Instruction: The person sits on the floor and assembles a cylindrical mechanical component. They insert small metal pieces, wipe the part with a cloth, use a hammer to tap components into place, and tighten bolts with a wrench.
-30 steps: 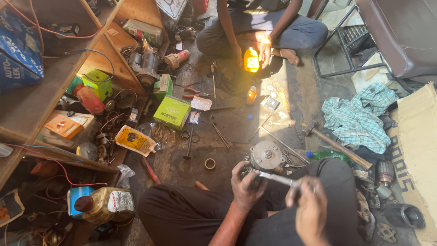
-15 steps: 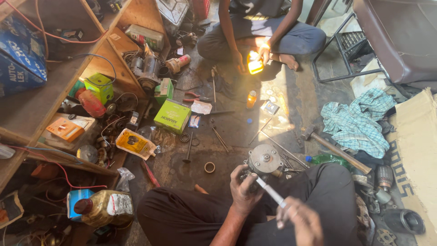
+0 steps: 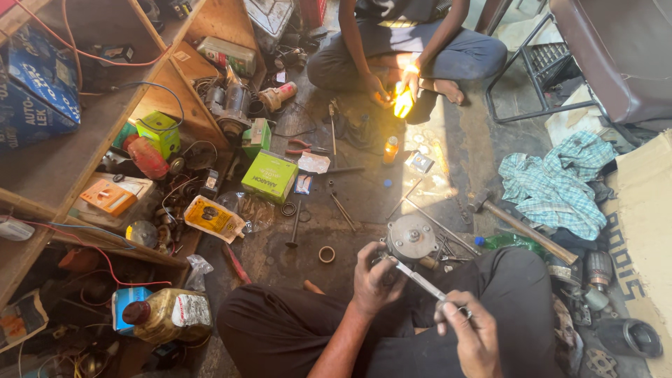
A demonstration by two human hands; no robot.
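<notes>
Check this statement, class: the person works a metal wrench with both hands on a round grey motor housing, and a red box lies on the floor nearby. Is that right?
Wrong on one point: the box is green, not red, as the head view shows. The rest stands: the left hand and right hand hold the metal wrench at the round grey motor housing.

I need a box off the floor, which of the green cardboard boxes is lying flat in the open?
The larger light green cardboard box on the floor; the smaller ones sit by the wooden shelf.

free: floor by ring | blocked: hammer (rt), box
</notes>
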